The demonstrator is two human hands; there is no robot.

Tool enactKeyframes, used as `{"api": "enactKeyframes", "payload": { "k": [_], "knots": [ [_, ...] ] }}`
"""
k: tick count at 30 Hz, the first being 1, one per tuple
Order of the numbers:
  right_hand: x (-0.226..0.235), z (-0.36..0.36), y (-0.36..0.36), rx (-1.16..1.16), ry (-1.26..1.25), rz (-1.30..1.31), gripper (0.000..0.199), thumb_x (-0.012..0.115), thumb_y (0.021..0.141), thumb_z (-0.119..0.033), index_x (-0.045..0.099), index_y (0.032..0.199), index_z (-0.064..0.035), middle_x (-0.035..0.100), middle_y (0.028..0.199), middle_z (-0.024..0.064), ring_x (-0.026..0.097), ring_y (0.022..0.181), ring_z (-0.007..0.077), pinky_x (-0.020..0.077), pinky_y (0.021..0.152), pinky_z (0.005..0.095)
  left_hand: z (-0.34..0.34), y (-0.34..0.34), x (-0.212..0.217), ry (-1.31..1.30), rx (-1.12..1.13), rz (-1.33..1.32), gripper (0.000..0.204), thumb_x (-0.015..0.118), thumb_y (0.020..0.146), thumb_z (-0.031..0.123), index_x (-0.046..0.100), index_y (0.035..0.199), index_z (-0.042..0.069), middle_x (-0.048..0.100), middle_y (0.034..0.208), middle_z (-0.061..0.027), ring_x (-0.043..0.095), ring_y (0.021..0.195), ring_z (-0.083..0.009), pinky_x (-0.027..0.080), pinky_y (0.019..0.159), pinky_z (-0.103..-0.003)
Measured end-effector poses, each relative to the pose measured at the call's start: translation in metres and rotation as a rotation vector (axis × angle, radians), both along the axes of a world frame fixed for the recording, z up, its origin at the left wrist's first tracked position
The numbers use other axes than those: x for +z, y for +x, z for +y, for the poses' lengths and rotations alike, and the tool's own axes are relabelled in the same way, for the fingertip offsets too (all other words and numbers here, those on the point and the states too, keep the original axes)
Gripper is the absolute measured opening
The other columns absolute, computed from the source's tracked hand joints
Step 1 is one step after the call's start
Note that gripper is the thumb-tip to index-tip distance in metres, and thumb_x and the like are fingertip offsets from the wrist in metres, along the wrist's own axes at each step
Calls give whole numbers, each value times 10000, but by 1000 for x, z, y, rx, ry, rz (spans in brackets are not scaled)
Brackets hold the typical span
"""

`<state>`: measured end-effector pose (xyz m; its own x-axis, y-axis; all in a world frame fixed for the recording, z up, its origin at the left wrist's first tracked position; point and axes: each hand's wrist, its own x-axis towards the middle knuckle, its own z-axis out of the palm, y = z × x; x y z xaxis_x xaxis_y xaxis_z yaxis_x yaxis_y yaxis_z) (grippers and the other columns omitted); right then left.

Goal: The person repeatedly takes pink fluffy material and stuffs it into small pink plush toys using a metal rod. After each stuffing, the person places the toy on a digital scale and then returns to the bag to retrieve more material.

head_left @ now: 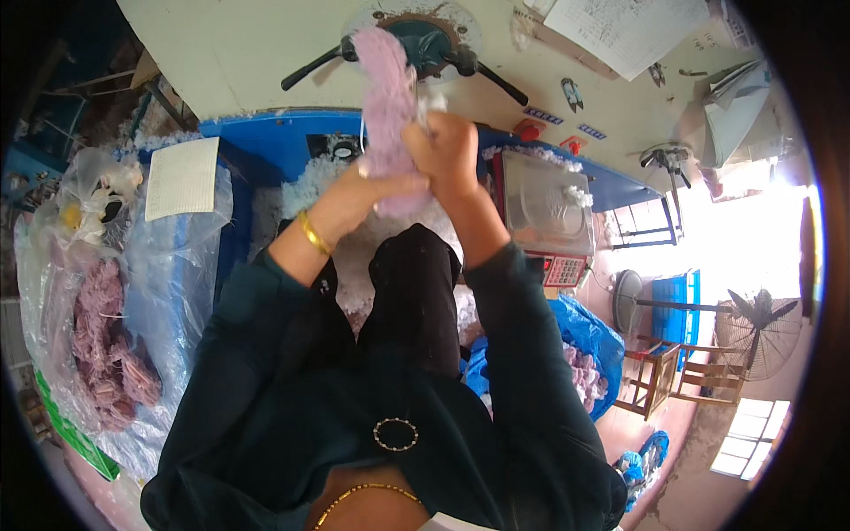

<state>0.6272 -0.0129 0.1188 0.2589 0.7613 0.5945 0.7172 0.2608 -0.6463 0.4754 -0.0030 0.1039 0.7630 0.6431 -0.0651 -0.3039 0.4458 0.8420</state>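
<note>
A long, fluffy pink plush piece (382,84) stands upright between my hands, blurred at its upper end. My left hand (376,188) is closed around its lower part, with the thumb across the front. Against its right side, my right hand (445,152) is closed in a fist, fingers pressed to the plush. A tuft of white stuffing (432,103) shows just above that fist. Behind the plush, a round machine fitting (427,46) with two black handles is set in the pale bench; the plush hides part of it.
On the left, a clear plastic bag (164,292) holds darker pink plush pieces (106,345). A scale (549,208) with a red keypad stands right of my arm. A blue bag (598,332) of pink pieces lies lower. White fluff lies around my legs. Snips (572,94) rest on the bench.
</note>
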Motion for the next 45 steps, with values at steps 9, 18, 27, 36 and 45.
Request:
{"api": "enactKeyframes", "payload": {
  "k": [9,18,27,36,45],
  "knots": [
    [-5,-46,19,452,-328,729,109,625,776,-61,619,692,7,595,652,-14,517,624,57,429,542,257,9,-21,-35,-202,-223,-175,455,631,898,230,436,1265,47,584,1071,-62,595,806,-147,481,633,-259],
    [45,-61,-6,188,-299,-88,508,645,860,-355,534,1181,25,601,1065,211,591,987,346,467,848,392,-31,0,9,29,119,5,409,493,980,312,430,1235,-1,574,1091,-120,648,788,-211,575,615,-286],
    [12,-40,12,295,-230,233,614,681,821,-395,518,1237,26,637,1060,214,641,948,312,494,804,345,-40,20,-15,116,182,10,399,412,1008,338,482,1210,1,613,1020,-106,640,816,-176,544,661,-265],
    [-2,-63,-47,40,-115,537,668,660,848,-426,425,1307,-1,619,1095,192,610,994,267,477,840,355,-50,-16,22,177,235,61,468,406,1010,257,286,1379,-5,539,1173,-136,640,771,-155,554,570,-234],
    [15,-50,-44,-35,-221,461,717,632,857,-456,404,1312,49,589,1136,251,577,1089,346,444,907,375,-27,-16,21,188,112,16,513,371,1012,371,265,1404,58,546,1146,-110,629,754,-160,524,581,-234]
  ]
}}
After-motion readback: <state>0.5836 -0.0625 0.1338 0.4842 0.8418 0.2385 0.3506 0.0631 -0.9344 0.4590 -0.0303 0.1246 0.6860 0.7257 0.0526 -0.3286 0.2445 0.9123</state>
